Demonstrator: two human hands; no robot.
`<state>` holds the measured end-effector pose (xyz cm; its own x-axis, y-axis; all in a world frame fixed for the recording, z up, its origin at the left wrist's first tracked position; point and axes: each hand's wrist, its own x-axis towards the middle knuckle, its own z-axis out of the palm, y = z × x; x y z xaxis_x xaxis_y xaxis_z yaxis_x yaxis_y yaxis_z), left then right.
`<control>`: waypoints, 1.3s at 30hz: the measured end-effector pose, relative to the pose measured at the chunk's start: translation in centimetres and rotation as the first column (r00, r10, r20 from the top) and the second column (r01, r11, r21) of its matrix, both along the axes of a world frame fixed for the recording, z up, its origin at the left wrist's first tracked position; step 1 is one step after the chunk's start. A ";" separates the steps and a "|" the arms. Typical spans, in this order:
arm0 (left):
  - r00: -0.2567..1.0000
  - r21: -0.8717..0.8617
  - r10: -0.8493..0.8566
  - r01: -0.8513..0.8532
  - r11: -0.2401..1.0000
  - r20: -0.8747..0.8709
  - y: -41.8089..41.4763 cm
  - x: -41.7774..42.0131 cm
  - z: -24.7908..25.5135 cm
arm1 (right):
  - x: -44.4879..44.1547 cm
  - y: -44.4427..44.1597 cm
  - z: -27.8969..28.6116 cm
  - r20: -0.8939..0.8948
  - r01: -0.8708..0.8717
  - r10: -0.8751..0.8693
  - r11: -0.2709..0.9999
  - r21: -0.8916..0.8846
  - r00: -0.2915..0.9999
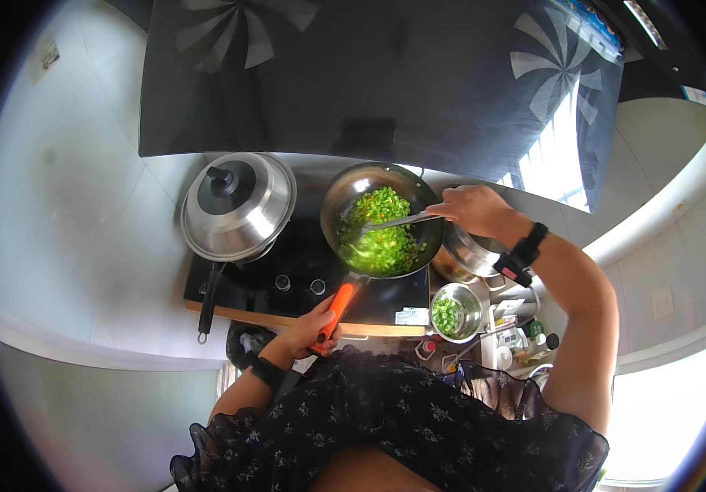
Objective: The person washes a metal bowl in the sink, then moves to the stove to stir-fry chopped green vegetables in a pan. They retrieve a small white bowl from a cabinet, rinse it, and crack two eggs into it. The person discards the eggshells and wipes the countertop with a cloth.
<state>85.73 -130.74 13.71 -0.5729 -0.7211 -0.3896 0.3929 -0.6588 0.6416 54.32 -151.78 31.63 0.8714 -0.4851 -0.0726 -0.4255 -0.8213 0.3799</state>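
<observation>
My left hand (pixel 311 332) grips the orange handle (pixel 339 307) of a dark wok (pixel 337 184) on the black stovetop. Chopped green vegetables with small orange bits (pixel 389 246) fill the wok's middle, partly blurred. My right hand (pixel 469 208), above the wok's right rim, is closed on the handle of a metal spatula (pixel 405 219). The spatula reaches leftward into the vegetables, where its head is hard to make out. Right of the stove is a small steel pot (pixel 480 310) with chopped greens (pixel 445 315) in its left part.
At the left stands a pan under a domed steel lid (pixel 239 227), its black handle (pixel 208 301) pointing towards me. The dark range hood (pixel 389 80) overhangs the back. More metal pots (pixel 476 252) sit under my right forearm; bottles (pixel 537 350) stand on a shelf lower right.
</observation>
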 end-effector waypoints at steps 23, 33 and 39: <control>1.000 0.008 -0.017 0.017 1.000 -0.022 -0.2 -0.1 -0.5 | 2.2 1.7 -5.9 0.020 0.491 -0.492 0.870 0.056 0.870; 1.000 -0.011 0.004 -0.004 1.000 0.012 0.4 0.8 -0.3 | 1.0 7.4 4.5 -0.210 0.348 -0.308 0.918 0.190 0.928; 1.000 -0.037 -0.025 0.024 0.999 -0.018 -0.1 -0.1 -0.2 | 1.1 3.4 -0.9 0.047 0.355 -0.354 0.935 -0.018 0.934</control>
